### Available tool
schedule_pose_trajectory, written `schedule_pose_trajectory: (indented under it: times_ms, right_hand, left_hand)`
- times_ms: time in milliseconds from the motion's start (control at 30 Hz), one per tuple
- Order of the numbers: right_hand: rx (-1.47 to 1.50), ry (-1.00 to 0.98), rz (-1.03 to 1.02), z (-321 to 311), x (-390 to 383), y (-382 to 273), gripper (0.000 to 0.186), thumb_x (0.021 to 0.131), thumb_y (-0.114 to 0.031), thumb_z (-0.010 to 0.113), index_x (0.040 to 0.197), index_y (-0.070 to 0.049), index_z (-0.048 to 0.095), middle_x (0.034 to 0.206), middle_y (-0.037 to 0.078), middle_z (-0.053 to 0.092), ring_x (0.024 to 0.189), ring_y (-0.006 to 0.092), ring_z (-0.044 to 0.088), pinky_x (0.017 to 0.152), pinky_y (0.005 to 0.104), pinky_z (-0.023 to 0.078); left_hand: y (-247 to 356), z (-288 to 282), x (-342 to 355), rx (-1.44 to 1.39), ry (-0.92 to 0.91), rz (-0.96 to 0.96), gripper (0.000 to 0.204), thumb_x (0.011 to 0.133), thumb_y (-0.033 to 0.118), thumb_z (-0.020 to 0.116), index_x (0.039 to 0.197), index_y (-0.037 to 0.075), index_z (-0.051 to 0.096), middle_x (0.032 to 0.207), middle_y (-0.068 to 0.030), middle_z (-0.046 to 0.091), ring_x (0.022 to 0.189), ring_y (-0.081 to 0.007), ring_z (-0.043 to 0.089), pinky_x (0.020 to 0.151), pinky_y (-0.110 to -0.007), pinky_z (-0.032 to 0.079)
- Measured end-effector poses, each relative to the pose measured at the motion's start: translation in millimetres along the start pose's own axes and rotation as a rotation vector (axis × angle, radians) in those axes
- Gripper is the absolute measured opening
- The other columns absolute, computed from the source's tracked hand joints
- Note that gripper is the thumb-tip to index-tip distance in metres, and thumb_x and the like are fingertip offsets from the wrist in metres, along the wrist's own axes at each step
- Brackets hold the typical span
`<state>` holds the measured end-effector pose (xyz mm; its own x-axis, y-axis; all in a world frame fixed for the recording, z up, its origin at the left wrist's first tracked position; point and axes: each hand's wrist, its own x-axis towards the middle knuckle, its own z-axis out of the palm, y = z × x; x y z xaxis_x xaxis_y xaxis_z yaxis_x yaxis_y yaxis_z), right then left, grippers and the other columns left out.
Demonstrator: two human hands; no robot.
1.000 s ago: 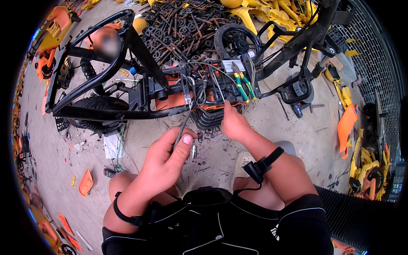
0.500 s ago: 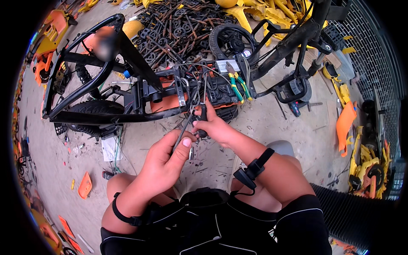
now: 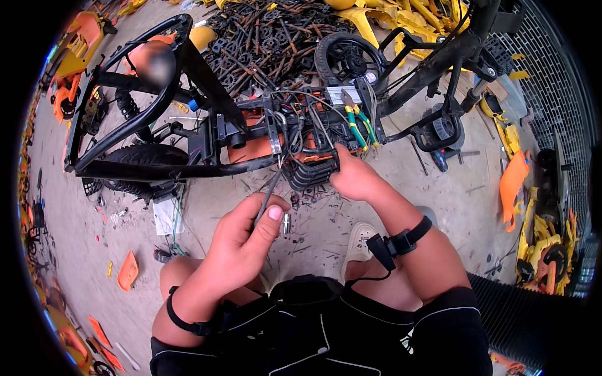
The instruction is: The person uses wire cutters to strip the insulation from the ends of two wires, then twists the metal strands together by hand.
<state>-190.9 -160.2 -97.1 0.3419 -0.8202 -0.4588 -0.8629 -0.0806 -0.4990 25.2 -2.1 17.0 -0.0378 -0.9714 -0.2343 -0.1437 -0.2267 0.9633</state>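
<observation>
My left hand (image 3: 241,235) is closed, thumb against fingers, around a thin grey cable (image 3: 268,197) that rises toward the frame's near edge. A small shiny metal cylinder (image 3: 286,224) shows beside its fingers; whether the hand holds it I cannot tell. My right hand (image 3: 354,175) is closed on a black cable (image 3: 336,160) at the near side of the frame's wiring. The black vehicle frame (image 3: 207,170) lies across in front of me, with tangled wires (image 3: 298,131) in its middle. Green-and-yellow-handled pliers (image 3: 357,128) rest on it, beside a silver box (image 3: 344,95).
A heap of rusty metal parts (image 3: 269,47) stands behind the frame, and yellow plastic panels (image 3: 370,25) lie at the back right. A power drill (image 3: 442,158) is on the floor to the right. An orange shell piece (image 3: 128,271) lies at left. Small debris covers the floor.
My right hand has moved right, away from my left hand, with the black cable in its fingers. My left hand has barely moved. The view has shifted slightly.
</observation>
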Motion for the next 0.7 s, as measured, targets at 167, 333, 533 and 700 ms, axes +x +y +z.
schedule_pose_trajectory:
  times_ms: [167, 333, 533, 700]
  right_hand:
    - [-0.038, 0.088, -0.008, 24.3, 10.7, 11.6, 0.073, 0.084, -0.012, 0.053, 0.150, 0.006, 0.027, 0.123, 0.031, 0.061, 0.113, 0.0441, 0.060, 0.097, 0.0458, 0.048]
    - [-0.055, 0.076, 0.031, 4.1, 5.1, -11.3, 0.068, 0.092, -0.028, 0.057, 0.145, 0.007, 0.035, 0.128, 0.032, 0.058, 0.117, 0.0439, 0.059, 0.097, 0.0473, 0.048]
    - [0.871, 0.202, 0.035, -44.1, -13.8, -23.4, 0.045, 0.096, -0.026, 0.062, 0.134, -0.002, 0.056, 0.119, 0.009, 0.064, 0.108, 0.0187, 0.061, 0.089, 0.0316, 0.048]
    - [-0.018, 0.388, 0.154, -46.2, 55.7, 53.1, 0.064, 0.084, -0.039, 0.072, 0.128, 0.004, 0.055, 0.122, 0.022, 0.064, 0.117, 0.0366, 0.061, 0.100, 0.0426, 0.046]
  left_hand:
    - [-1.1, 0.9, 1.9, 0.009, -0.015, 0.037, 0.029, 0.106, 0.028, 0.051, 0.113, 0.002, 0.063, 0.078, 0.0006, 0.056, 0.071, -0.0059, 0.048, 0.064, -0.023, 0.040]
    - [-5.9, 1.9, 2.1, 0.010, 0.001, 0.063, 0.026, 0.104, 0.025, 0.055, 0.110, 0.000, 0.063, 0.078, -0.0010, 0.056, 0.073, -0.0085, 0.051, 0.066, -0.026, 0.045]
    - [-5.5, -13.2, 2.7, -0.398, 0.034, 0.252, 0.028, 0.105, 0.026, 0.053, 0.111, 0.000, 0.062, 0.084, -0.0023, 0.058, 0.079, -0.0085, 0.052, 0.070, -0.027, 0.045]
    - [-11.2, -17.8, 39.1, -0.255, 0.138, 0.288, 0.028, 0.104, 0.023, 0.057, 0.112, -0.001, 0.067, 0.092, -0.0016, 0.064, 0.079, -0.0071, 0.050, 0.073, -0.023, 0.044]
